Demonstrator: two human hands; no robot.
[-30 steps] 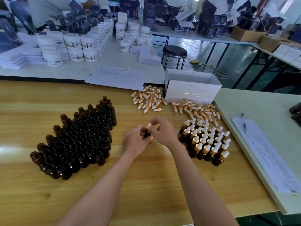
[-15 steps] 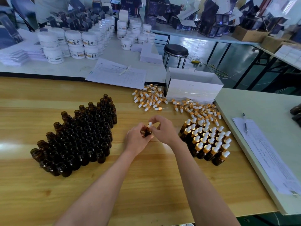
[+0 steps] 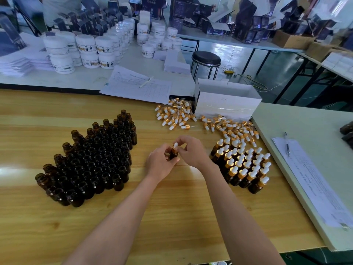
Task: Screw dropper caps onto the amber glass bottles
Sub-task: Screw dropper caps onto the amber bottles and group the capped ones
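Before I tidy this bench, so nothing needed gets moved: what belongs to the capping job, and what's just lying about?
Job: held bottle, left hand gripping it; its dropper cap, pinched by right hand; open bottles; loose caps; capped bottles.
Lying about: white jars, printed sheet, pen, white box, stool.

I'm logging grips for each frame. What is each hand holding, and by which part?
The left hand grips one amber bottle by its body; the right hand pinches its dropper cap at the top.

Left hand (image 3: pixel 161 165) is gripping amber bottle (image 3: pixel 173 154) over wooden table (image 3: pixel 172 217); right hand (image 3: pixel 193 152) is pinching its dropper cap (image 3: pixel 175 145). Open bottles (image 3: pixel 91 159) are standing left, capped bottles (image 3: pixel 242 165) right.
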